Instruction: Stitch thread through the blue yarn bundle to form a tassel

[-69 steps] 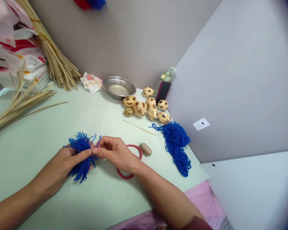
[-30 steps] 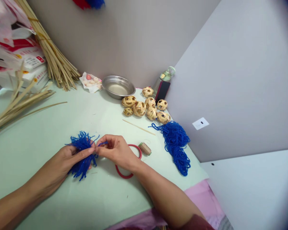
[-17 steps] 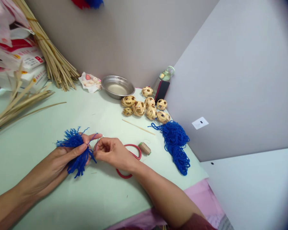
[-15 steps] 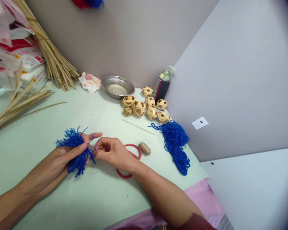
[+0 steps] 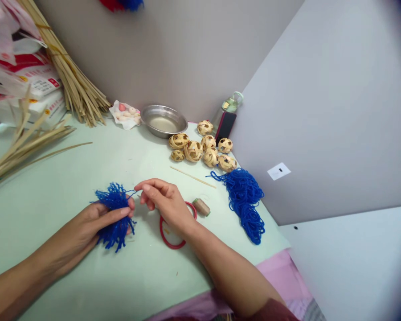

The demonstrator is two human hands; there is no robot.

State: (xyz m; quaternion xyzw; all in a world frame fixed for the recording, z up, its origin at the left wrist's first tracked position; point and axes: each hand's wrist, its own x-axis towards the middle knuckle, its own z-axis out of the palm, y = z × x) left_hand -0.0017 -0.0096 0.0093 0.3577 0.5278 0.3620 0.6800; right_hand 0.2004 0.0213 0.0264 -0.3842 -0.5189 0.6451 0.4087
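Observation:
A bunch of blue yarn (image 5: 112,232), its cut ends fanning out on both sides, is pinched at its middle by my left hand (image 5: 102,217). My right hand (image 5: 163,200) is just to the right, thumb and forefinger closed on a blue yarn strand (image 5: 131,192) that runs from the bunch. The red-handled scissors (image 5: 173,246) lie on the table beneath my right hand, their blades hidden. A small spool of tan thread (image 5: 201,207) lies beside them.
Blue yarn (image 5: 245,205) is heaped at the table's right edge. Several woven balls (image 5: 194,151) sit behind, near a metal bowl (image 5: 163,121), a bottle (image 5: 230,104) and a phone (image 5: 226,128). Flat plant strips (image 5: 30,147) lie left; a thin stick (image 5: 193,177) lies mid-table.
My left hand has shifted right and slightly down with the yarn bunch. My right hand has lifted a little, its fingers now extended along the strand at the bunch's upper right.

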